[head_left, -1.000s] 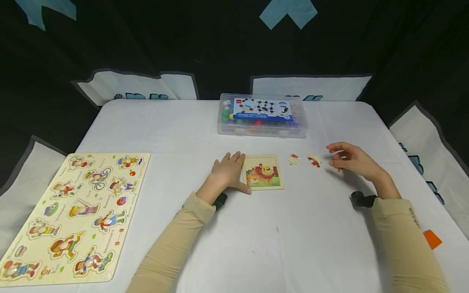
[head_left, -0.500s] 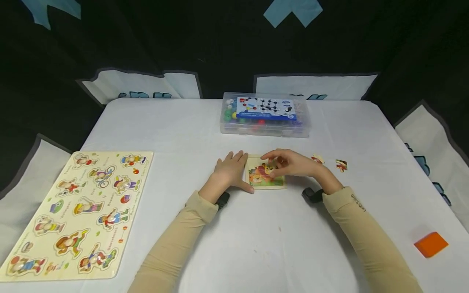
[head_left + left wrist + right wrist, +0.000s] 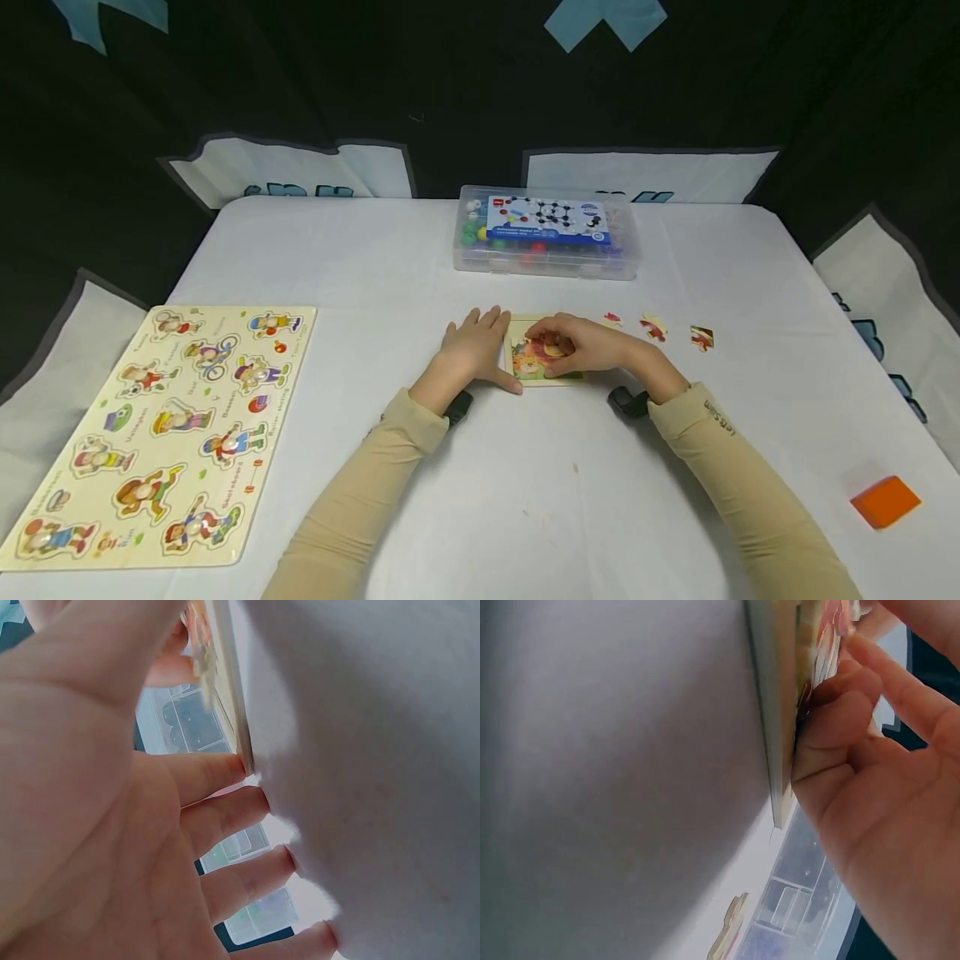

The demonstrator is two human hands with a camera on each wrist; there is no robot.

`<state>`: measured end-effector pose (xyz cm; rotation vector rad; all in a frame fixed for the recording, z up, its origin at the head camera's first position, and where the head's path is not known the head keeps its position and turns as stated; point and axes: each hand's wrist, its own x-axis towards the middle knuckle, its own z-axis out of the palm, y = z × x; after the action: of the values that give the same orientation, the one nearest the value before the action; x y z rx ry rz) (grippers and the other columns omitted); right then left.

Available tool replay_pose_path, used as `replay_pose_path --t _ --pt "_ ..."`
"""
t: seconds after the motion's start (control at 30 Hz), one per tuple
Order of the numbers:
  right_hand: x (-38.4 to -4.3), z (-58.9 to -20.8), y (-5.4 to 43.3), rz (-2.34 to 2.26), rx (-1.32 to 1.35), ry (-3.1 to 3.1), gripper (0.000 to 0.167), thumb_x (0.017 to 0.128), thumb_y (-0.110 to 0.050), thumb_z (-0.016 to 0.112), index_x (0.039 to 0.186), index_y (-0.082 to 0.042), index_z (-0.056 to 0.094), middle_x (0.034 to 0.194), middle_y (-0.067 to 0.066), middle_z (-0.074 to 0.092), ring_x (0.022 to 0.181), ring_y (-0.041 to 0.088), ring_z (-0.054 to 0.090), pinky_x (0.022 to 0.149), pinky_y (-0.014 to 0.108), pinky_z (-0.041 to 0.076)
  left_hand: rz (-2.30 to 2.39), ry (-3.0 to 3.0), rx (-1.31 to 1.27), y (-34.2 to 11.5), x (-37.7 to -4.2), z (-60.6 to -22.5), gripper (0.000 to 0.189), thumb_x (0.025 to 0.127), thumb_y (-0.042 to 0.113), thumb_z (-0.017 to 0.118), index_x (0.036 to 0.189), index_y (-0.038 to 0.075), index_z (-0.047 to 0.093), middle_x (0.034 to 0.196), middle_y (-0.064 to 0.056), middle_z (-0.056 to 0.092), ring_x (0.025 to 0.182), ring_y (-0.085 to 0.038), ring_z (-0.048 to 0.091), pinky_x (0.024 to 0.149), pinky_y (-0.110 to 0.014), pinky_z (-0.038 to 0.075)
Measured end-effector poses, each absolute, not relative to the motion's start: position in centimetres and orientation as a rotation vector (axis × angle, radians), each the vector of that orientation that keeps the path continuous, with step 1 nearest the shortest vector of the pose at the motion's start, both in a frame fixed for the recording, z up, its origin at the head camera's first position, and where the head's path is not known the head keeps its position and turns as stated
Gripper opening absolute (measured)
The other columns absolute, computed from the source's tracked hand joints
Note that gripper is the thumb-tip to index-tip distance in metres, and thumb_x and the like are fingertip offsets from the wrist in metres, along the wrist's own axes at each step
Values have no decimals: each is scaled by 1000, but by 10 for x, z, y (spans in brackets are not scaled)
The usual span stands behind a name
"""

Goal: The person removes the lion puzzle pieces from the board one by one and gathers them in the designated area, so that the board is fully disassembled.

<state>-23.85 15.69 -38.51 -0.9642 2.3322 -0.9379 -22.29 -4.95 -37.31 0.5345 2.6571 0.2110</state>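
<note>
A small square wooden lion puzzle (image 3: 528,367) lies in the middle of the table. Against its left side rests my left hand (image 3: 472,350), fingers spread and straight, fingertips on the cloth and frame edge. My right hand (image 3: 588,346) reaches over the board from the right, hiding much of the picture. In the left wrist view a puzzle piece (image 3: 204,675) stands tilted out of the frame, close to the right fingertips. The right wrist view shows curled fingers and the thumb pinching at this puzzle piece (image 3: 831,634); its outline is partly hidden.
Loose puzzle pieces lie right of the board: one partly red piece (image 3: 612,318), a second piece (image 3: 652,327) and a third piece (image 3: 702,337). Behind stands a clear plastic box (image 3: 547,262). A large sports puzzle board (image 3: 161,450) lies left, an orange block (image 3: 885,502) right.
My right hand has left the rightmost loose piece on the table, moved left over the lion puzzle and come down onto it. My left hand has stayed at the board's left side.
</note>
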Motion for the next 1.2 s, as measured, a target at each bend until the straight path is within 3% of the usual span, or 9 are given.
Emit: replay_pose_path --t 0.23,0.43,0.8,0.97,1.2 --pt "-237 -383 153 -1015 -982 2360 36 82 -8 67 115 -7 53 99 9 52 70 18 46 63 30 42 206 2656 534 -49 -223 -373 116 59 61 73 146 9 16 150 -10 13 134 -34 11 101 -57 18" --pt "-236 -381 145 -1001 -1005 2390 26 84 -4 64 108 -7 54 87 4 61 68 15 52 63 29 44 194 2654 531 -50 -224 -373 116 59 62 73 146 9 15 150 -9 13 134 -33 11 100 -57 19" --pt "-235 -380 143 -980 -955 2448 22 84 -5 64 105 -7 56 78 -1 59 67 13 53 62 29 45 206 2654 537 -49 -223 -374 116 59 61 73 146 9 16 150 -10 13 134 -34 11 100 -57 19" --pt "-232 -380 159 -1104 -890 2413 22 85 -8 64 106 -7 57 78 0 60 69 15 54 64 30 45 196 2658 538 -49 -223 -373 117 59 62 73 146 9 15 150 -10 13 134 -34 11 101 -57 18" --pt "-218 -376 205 -1306 -778 2304 27 83 -2 64 108 2 58 81 9 61 71 22 56 63 29 46 220 2666 541 -50 -222 -374 117 59 61 74 145 8 16 149 -10 13 134 -34 11 101 -57 18"
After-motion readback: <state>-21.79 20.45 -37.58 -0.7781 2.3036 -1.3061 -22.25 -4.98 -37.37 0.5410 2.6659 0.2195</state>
